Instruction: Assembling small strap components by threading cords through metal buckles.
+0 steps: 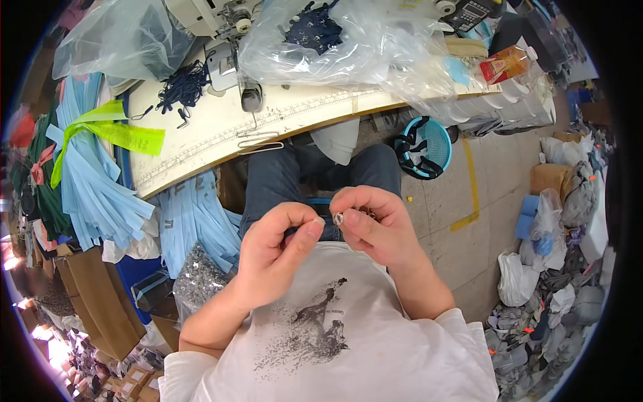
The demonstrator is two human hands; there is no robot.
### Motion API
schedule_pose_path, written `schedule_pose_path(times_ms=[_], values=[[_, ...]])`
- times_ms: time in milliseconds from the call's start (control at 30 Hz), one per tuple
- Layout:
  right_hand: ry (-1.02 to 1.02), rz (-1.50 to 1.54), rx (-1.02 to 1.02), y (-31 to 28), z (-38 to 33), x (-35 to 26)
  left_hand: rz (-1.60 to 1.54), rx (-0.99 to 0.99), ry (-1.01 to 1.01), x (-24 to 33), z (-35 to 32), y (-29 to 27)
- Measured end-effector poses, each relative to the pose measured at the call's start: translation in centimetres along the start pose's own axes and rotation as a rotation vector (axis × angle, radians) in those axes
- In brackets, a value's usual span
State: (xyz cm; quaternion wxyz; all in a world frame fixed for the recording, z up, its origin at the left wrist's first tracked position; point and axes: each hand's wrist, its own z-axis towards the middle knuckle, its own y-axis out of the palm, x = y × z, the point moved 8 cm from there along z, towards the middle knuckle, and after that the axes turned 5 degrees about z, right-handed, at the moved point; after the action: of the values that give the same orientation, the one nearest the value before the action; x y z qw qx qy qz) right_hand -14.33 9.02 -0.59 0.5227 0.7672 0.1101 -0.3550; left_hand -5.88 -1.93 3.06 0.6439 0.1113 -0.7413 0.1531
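Both hands are raised in front of my white shirt, above my lap, a small gap between their fingertips. My left hand [274,248] is closed, thumb tip pressed to the index finger; anything in that pinch is hidden. Between the thumb and curled fingers of my right hand [378,231] sits a small shiny metal fitting [339,218], its ring-like end poking out toward the left hand. More of the metal seems to show behind the thumb, too small to make out. Left of my lap, a clear plastic bag [197,278] bulges with many small silvery pieces.
Ahead stands a sewing table [201,147] with a sewing machine [236,60], dark blue straps [184,84] and a large plastic bag [382,57]. Light blue fabric strips [100,167] hang at the left. A turquoise basket [439,147] is on the right, beyond my knee.
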Motion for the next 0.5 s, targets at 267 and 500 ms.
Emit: schedule_pose_path(times_ms=[267, 500], values=[[-0.093, -0.349, 0.038, 1.2, 0.6, -1.3, 0.043, 0.013, 0.016, 0.0, 0.4, -0.6], [-0.398, -0.833, -0.015, 2.9, 0.6, -3.3, 0.142, 0.044, 0.04, 0.2, 0.4, -0.6]])
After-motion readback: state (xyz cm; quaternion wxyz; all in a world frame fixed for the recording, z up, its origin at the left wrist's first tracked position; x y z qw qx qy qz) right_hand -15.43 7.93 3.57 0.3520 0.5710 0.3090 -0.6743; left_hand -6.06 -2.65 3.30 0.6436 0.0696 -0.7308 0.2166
